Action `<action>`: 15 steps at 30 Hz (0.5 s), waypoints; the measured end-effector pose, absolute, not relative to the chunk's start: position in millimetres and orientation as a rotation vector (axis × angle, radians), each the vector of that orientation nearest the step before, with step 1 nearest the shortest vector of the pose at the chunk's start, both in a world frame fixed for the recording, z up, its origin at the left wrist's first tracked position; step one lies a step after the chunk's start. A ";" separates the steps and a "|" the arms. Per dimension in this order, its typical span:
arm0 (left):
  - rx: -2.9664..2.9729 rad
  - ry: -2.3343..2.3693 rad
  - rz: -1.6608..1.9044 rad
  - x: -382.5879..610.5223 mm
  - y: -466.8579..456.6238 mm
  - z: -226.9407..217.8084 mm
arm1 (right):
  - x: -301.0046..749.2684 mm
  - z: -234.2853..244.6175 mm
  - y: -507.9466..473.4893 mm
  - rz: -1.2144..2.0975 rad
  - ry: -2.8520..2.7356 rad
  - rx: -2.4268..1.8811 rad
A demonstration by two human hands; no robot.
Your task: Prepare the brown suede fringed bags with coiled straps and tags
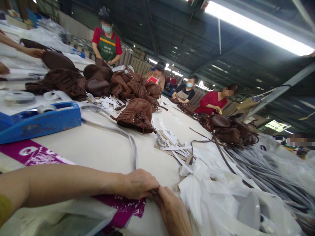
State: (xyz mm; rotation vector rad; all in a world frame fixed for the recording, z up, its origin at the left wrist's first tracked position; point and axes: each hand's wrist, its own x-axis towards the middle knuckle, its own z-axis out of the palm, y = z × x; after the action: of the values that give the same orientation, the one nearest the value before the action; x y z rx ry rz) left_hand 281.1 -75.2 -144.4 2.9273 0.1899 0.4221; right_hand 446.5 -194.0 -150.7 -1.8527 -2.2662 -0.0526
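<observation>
Tape dispenser (40,121): blue, on the far left of the table, just above the printed bag.
Printed bag (36,154): white and magenta plastic, flat under the left forearm.
Table (98,147): long, pale and cluttered, running away towards the back of the room.
Left hand (139,185): fingers curled shut, pinching a dark piece (155,191) at the near edge of the table.
Grey strip (130,141): loops across the table and ends just beside the left hand.
Dark piece: between both hands, too small to identify.
Right hand (172,209): its fingertips close on the same piece, touching the left hand.
Fringed bags (135,114): brown, piled mid-table.
Paper strips (177,147): white, scattered beyond the hands.
Plastic sheeting (221,196): clear, heaped on the right.
Co-workers (107,46): stand and sit along the far side.
Room: a dark-roofed hall with a bright tube lamp (258,29) overhead.
</observation>
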 end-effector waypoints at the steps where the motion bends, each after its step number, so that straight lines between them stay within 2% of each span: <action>1: 2.936 0.069 0.408 279.5 -67.2 -142.2 | 452.4 -150.7 -193.0 -0.042 -2.324 -1.801; 4: 2.966 -0.174 0.333 280.4 -51.2 -137.6 | 469.5 -149.1 -187.8 0.001 -2.450 -1.665; 11: 2.968 0.487 0.293 296.0 -90.9 -145.7 | 458.9 -156.4 -184.5 0.113 -2.259 -1.789; 15: 2.991 0.262 0.351 282.7 -81.2 -142.9 | 458.7 -166.3 -186.6 0.059 -2.240 -1.770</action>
State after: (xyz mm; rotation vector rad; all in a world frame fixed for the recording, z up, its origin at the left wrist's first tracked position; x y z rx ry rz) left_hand 282.7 -81.2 -142.9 2.9912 0.2622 0.3510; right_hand 458.7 -186.6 -166.3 -1.7697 -2.2396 0.0586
